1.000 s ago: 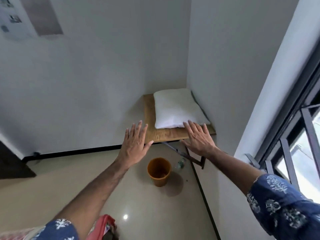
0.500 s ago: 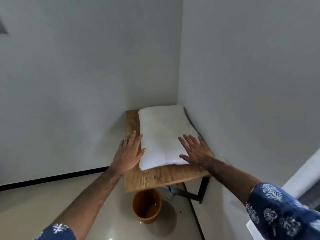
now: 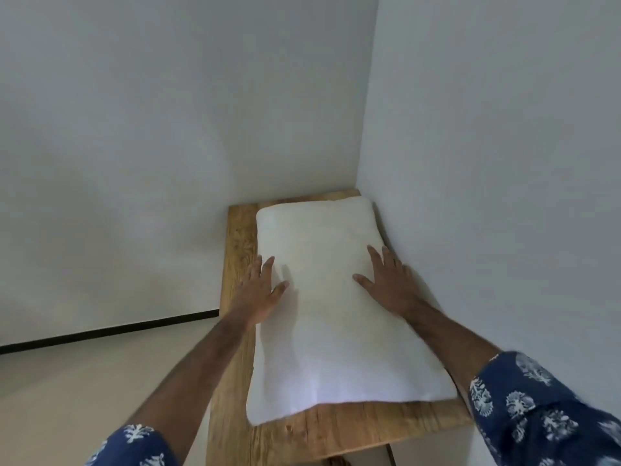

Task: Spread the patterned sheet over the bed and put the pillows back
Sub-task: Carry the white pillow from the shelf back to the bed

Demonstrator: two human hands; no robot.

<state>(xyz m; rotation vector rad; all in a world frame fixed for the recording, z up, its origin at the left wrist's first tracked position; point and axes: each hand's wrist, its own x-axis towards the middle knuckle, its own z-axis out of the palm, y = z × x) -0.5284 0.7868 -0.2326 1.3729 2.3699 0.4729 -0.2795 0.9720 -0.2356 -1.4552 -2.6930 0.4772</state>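
Note:
A white pillow (image 3: 322, 297) lies flat on a wooden table (image 3: 319, 435) pushed into the corner of the room. My left hand (image 3: 260, 294) rests at the pillow's left edge, fingers spread, thumb on the fabric. Over on the pillow's right side, close to the wall, my right hand (image 3: 389, 284) lies with its fingers spread apart. Neither hand has closed on the pillow. The bed and the patterned sheet are out of view.
White walls (image 3: 134, 163) meet in the corner right behind the table. The right wall (image 3: 504, 163) runs tight along the pillow's right side. A pale tiled floor (image 3: 67, 398) opens to the left.
I have stepped closer to the table; the pillow fills more of the view. Both hands moved forward from the table's near edge onto the pillow's two sides. The orange bucket has dropped out of sight.

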